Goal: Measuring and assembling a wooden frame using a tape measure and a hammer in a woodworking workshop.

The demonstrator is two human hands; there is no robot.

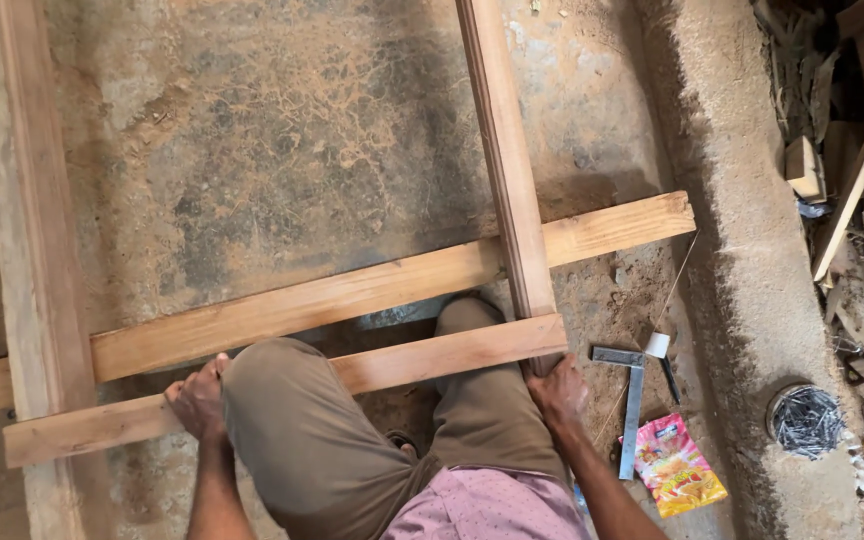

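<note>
Both hands' grip on wooden rail (282,395); round tin (804,420) holds nails.

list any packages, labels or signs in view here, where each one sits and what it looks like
Snack packet: lies flat on the dusty floor at lower right, beside the metal try square and just right of the right hand; a rectangular foil pouch, pink and red at the top, yellow and orange below.
No signs, screens or separate labels show.
</note>
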